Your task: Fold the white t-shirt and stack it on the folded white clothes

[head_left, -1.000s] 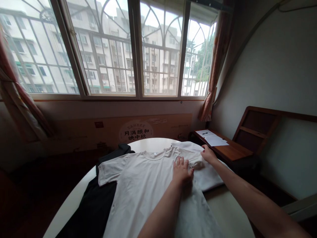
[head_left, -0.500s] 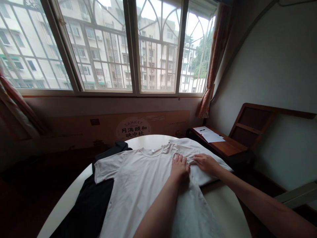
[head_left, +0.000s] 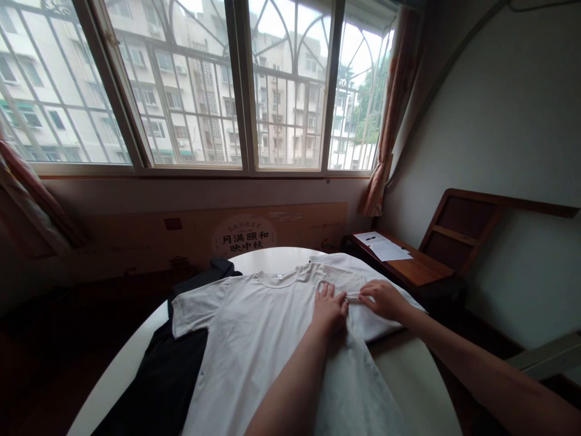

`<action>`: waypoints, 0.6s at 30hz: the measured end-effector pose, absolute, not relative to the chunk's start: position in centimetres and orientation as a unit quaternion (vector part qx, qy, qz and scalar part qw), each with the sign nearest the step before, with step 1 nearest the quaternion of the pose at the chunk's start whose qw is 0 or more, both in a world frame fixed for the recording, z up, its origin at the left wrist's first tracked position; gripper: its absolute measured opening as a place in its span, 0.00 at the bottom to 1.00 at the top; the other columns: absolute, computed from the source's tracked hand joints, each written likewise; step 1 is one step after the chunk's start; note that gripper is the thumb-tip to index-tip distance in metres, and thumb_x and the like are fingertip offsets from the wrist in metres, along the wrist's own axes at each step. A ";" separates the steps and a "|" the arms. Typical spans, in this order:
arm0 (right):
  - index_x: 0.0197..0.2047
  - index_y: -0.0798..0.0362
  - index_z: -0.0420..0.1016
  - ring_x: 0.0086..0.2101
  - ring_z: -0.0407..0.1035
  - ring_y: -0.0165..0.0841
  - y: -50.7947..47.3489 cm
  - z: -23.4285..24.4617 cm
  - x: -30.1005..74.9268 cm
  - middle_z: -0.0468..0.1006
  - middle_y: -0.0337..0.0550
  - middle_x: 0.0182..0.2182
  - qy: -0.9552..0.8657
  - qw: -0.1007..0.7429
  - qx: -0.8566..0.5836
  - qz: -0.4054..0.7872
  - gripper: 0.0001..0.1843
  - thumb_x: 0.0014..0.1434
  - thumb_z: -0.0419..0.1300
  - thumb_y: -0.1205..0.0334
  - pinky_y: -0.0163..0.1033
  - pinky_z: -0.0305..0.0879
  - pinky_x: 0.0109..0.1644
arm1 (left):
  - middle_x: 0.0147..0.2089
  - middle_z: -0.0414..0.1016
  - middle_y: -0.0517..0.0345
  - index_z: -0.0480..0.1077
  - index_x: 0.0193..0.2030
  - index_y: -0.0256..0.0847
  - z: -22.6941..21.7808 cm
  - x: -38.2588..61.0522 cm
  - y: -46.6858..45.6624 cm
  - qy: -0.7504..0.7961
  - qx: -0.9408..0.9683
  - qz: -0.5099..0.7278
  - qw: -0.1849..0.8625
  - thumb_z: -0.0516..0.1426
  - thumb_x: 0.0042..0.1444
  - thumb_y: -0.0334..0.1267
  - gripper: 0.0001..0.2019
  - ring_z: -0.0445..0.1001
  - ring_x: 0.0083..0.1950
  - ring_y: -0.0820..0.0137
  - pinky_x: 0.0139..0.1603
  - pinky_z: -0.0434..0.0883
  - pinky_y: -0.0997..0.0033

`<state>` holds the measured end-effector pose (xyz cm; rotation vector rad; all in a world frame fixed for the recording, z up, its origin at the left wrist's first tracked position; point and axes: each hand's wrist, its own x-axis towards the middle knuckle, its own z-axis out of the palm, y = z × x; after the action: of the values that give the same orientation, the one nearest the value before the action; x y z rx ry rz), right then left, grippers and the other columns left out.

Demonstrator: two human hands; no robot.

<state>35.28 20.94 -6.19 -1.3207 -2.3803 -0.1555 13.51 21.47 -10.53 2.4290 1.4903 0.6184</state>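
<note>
A white short-sleeved T-shirt (head_left: 254, 339) lies spread out, its round neckline toward the far side. My left hand (head_left: 330, 309) rests flat on it near the right shoulder, fingers apart. My right hand (head_left: 385, 300) is just to the right, its thumb and fingers closed on the edge of the right sleeve. The exact grip is partly hidden. Another folded white garment (head_left: 394, 290) lies beneath that sleeve, and a black garment (head_left: 158, 369) lies under the T-shirt's left side.
Everything lies on a round white table (head_left: 417, 375). Beyond its right side stands a small wooden table (head_left: 424, 266) with papers (head_left: 388, 247) and a pen. A barred window and a printed board (head_left: 290, 224) are at the back.
My right hand has shifted slightly right, drawing the sleeve edge outward. My left hand stays in place on the T-shirt.
</note>
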 end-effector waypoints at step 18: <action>0.74 0.47 0.57 0.72 0.43 0.55 30.2 -10.6 27.6 0.52 0.52 0.74 -0.746 0.104 -0.652 0.087 0.32 0.70 0.47 0.48 0.69 0.37 0.71 | 0.74 0.56 0.36 0.58 0.73 0.29 -11.6 13.7 22.1 0.635 0.741 0.205 0.073 0.48 0.66 0.39 0.30 0.51 0.76 0.47 0.74 0.50 0.42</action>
<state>27.57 30.18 -10.56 -1.9219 -2.2017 0.2570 13.73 22.08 -11.63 2.2264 1.9071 0.6171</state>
